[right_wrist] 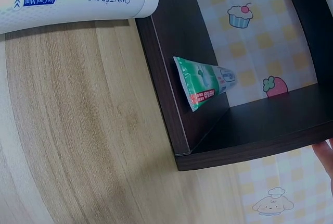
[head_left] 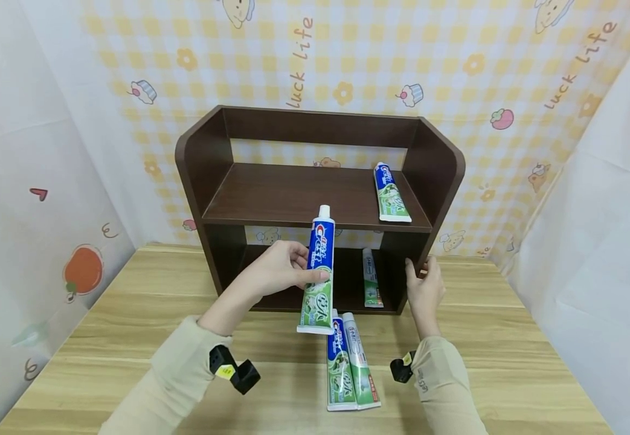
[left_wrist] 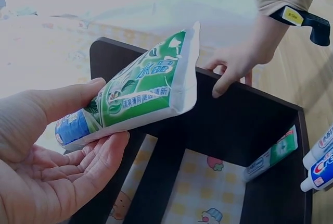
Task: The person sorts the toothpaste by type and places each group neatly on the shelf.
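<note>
My left hand [head_left: 279, 269] pinches a blue and green Crest toothpaste tube [head_left: 320, 272] between thumb and fingers. It is held in front of the shelf, cap up, and its crimped end shows close in the left wrist view. With the thumb at the front edge, my right hand [head_left: 424, 295] grips the right side panel of the dark brown two-tier shelf [head_left: 293, 193]. One more Crest tube [head_left: 392, 193] lies on the upper tier at the right. Below it, a green and white toothpaste tube [right_wrist: 204, 81] lies on the lower tier.
On the wooden table [head_left: 157, 338], a Crest tube [head_left: 340, 368] and a white and green tube [head_left: 360, 362] lie side by side before the shelf. A patterned cloth [head_left: 347, 66] hangs behind it, with white cloth at both sides.
</note>
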Demonstrator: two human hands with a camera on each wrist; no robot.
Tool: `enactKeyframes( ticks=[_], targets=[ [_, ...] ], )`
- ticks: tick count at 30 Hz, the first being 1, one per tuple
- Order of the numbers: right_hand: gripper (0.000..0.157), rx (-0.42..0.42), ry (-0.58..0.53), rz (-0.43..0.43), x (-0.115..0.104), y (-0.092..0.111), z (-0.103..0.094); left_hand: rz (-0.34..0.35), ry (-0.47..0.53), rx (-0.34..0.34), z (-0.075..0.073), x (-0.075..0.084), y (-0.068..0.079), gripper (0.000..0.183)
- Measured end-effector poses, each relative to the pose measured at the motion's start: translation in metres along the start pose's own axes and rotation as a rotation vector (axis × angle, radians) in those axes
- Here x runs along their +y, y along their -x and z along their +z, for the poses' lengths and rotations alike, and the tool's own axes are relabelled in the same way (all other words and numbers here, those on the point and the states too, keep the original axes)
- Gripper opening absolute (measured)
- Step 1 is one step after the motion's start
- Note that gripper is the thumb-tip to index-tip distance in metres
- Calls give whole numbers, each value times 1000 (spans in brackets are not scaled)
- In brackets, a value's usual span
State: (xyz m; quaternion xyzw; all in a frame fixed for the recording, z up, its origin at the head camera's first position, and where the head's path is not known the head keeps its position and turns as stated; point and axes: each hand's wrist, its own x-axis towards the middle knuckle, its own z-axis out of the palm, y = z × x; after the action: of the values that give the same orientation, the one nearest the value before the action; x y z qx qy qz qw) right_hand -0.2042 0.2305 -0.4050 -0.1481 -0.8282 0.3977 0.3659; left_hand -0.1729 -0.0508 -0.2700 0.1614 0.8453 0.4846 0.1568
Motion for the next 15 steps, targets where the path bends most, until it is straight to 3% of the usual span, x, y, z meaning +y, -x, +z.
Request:
enactKeyframes(
  ticks=[15],
  targets=[
    [24,-8,2,-14,-1,1,-1,7,16,37,-12,16,-18,42]
  ],
)
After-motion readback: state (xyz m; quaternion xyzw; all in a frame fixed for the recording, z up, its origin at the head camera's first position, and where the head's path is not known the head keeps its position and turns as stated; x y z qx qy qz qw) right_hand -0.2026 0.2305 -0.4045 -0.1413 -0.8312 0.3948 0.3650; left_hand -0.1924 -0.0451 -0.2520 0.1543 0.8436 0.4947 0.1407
